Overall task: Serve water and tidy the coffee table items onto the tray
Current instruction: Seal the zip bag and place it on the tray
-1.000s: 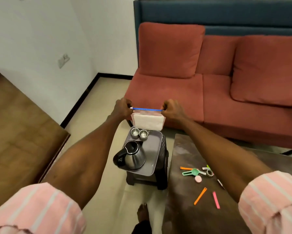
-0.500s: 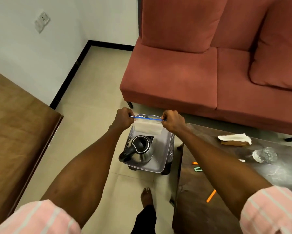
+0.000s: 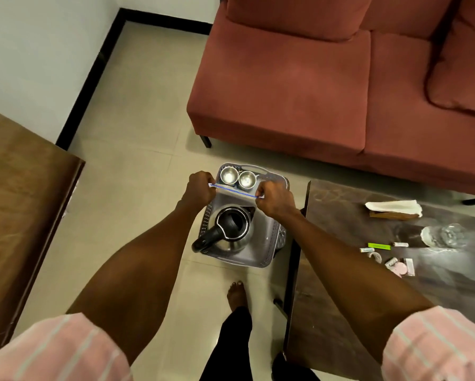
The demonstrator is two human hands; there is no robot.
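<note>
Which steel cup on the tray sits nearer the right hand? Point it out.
The right-side steel cup, beside the right hand; the other steel cup sits toward the tray's left edge, nearer the left hand.

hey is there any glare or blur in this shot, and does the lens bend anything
Head view: light glints brightly inside the two steel cups and off the kettle; the coffee table shows a soft sheen; the wide lens curves the forearms and sofa edges; the small items by the glass look soft.

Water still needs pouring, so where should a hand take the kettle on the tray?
Take the kettle by its black handle, coming from the lower left. The handle juts that way past the body, toward the tray edge, and nothing crowds it.
</note>
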